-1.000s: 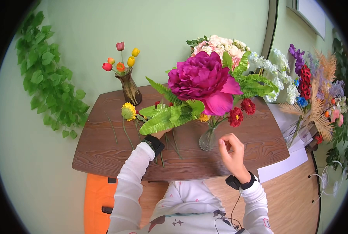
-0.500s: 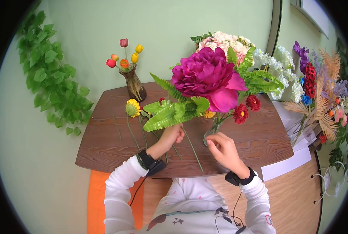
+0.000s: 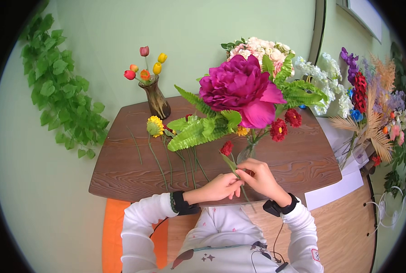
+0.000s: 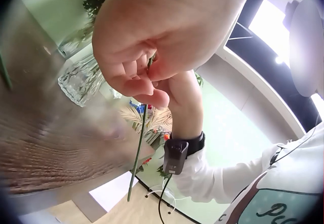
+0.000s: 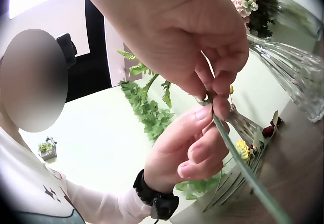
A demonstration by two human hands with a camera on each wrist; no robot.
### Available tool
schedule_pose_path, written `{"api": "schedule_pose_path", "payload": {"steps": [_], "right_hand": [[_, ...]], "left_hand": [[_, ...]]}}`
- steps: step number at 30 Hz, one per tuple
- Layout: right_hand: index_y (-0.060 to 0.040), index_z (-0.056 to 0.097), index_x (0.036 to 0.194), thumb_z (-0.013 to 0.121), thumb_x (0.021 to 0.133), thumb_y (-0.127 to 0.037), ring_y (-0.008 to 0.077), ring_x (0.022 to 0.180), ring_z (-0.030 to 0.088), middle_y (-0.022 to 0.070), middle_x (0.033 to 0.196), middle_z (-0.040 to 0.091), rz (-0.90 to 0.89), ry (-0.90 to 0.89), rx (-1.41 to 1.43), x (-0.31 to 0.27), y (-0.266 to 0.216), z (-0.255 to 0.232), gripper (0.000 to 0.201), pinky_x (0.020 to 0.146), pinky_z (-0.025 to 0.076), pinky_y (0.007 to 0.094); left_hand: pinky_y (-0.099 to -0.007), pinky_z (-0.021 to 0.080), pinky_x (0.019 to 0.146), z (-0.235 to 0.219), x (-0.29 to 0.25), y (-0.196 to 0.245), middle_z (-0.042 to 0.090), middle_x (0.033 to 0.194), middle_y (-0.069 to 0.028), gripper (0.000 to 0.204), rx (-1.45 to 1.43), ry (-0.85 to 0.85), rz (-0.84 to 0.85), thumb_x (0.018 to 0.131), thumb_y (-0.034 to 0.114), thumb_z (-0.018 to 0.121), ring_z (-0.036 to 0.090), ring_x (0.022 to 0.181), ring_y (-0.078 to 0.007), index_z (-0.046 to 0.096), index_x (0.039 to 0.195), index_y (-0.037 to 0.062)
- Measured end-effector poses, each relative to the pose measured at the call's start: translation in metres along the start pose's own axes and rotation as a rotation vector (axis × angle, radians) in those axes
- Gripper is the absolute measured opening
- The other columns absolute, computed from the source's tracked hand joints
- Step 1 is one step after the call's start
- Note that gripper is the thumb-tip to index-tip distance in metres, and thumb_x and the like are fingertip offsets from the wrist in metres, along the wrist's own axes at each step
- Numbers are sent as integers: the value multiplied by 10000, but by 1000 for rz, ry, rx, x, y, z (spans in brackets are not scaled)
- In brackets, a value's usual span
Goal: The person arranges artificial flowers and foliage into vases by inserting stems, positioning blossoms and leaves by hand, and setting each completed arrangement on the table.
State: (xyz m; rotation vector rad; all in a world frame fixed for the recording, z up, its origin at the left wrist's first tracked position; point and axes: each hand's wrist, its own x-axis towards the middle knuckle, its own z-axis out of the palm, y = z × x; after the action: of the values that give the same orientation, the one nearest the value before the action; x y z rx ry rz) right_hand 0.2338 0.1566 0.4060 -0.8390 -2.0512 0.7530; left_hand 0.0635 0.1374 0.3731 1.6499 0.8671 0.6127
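Observation:
In the head view a red flower [image 3: 226, 148] with a green leaf and stem stands between the two hands, over the table's front part. The left hand [image 3: 221, 186] pinches its stem, and the right hand [image 3: 260, 179] pinches it just above, at the leaf. The stem [image 4: 138, 155] hangs below the left fingers in the left wrist view. Fingertips of both hands nearly meet round the stem [image 5: 243, 165] in the right wrist view. Right behind the hands is the clear glass vase [image 3: 246, 153], which holds the large magenta flower [image 3: 241, 91], fern leaves and red flowers.
A brown vase [image 3: 157, 102] with tulips stands at the table's back left. Several stems and a yellow flower [image 3: 155, 126] lie on the left half of the table [image 3: 116, 170]. Pale pink flowers [image 3: 259, 50] are behind, more bunches at right, a vine [image 3: 57, 82] at left.
The left hand has drawn a red flower from the laid stems and brought it right, in front of the glass vase. The right hand has left the vase and now pinches the stem too.

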Motion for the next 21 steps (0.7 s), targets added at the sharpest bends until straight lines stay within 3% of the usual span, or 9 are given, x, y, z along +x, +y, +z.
{"api": "schedule_pose_path", "payload": {"steps": [6, 7, 10, 12, 13, 15, 17, 19, 21], "right_hand": [[33, 605, 831, 598, 803, -64, 138, 577, 555, 89, 700, 559, 50, 99, 64, -21, -7, -27, 101, 512, 424, 251], [39, 600, 836, 585, 815, -55, 98, 596, 559, 71, 700, 564, 109, 124, 136, -25, -10, -35, 97, 520, 423, 224], [24, 583, 864, 565, 851, -80, 89, 598, 567, 28, 715, 582, 217, 333, 401, -36, -21, -57, 106, 537, 459, 206], [8, 570, 861, 557, 861, -89, 87, 590, 566, 20, 723, 582, 215, 496, 413, -40, -28, -73, 98, 530, 464, 201], [-25, 531, 784, 521, 874, -88, 76, 528, 536, 5, 670, 549, 168, 586, 370, -37, -36, -79, 110, 495, 432, 186], [-28, 527, 818, 510, 887, -106, 85, 533, 534, 32, 710, 562, 48, 706, 402, -39, -36, -90, 105, 487, 416, 187], [-24, 529, 832, 511, 889, -115, 90, 544, 544, 49, 739, 581, -9, 778, 433, -38, -35, -96, 108, 491, 415, 187], [-41, 497, 859, 490, 906, -168, 97, 528, 531, 89, 784, 591, -158, 958, 506, -33, -38, -102, 135, 494, 415, 195], [-48, 479, 865, 483, 911, -193, 103, 520, 525, 113, 810, 597, -175, 1002, 498, -26, -46, -104, 153, 496, 417, 200]], "left_hand": [[-261, 448, 517, -4, 11, 20, 595, 680, -43, 151, 222, -14, 166, 863, 167, 525, 551, 566, -106, 529, 888, 18], [-265, 452, 526, -8, 15, 21, 593, 682, -45, 156, 230, 77, 167, 837, 162, 561, 554, 579, -108, 526, 891, 19], [-272, 464, 582, -20, 32, 19, 591, 778, -72, 208, 213, 384, 193, 770, 167, 647, 568, 650, -133, 520, 867, 33], [-298, 468, 635, -28, 50, 18, 586, 822, -96, 319, 304, 603, 379, 756, 276, 667, 573, 716, -160, 532, 918, 36], [-298, 468, 635, -32, 57, 22, 586, 822, -96, 319, 303, 600, 379, 756, 276, 667, 573, 716, -160, 532, 918, 36], [-316, 463, 692, -40, 68, 29, 588, 887, -120, 460, 284, 522, 123, 739, 402, 664, 567, 786, -182, 552, 1000, 40], [-312, 460, 707, -46, 84, 25, 591, 918, -112, 502, 310, 443, 171, 733, 443, 655, 564, 792, -178, 562, 1023, 43], [-308, 456, 722, -50, 99, 21, 595, 949, -104, 546, 334, 360, 217, 728, 484, 647, 561, 798, -174, 572, 1046, 47], [-271, 471, 737, -54, 111, 19, 591, 1040, -63, 391, 204, 233, 299, 785, 205, 672, 566, 922, -129, 517, 1091, 16]]}}
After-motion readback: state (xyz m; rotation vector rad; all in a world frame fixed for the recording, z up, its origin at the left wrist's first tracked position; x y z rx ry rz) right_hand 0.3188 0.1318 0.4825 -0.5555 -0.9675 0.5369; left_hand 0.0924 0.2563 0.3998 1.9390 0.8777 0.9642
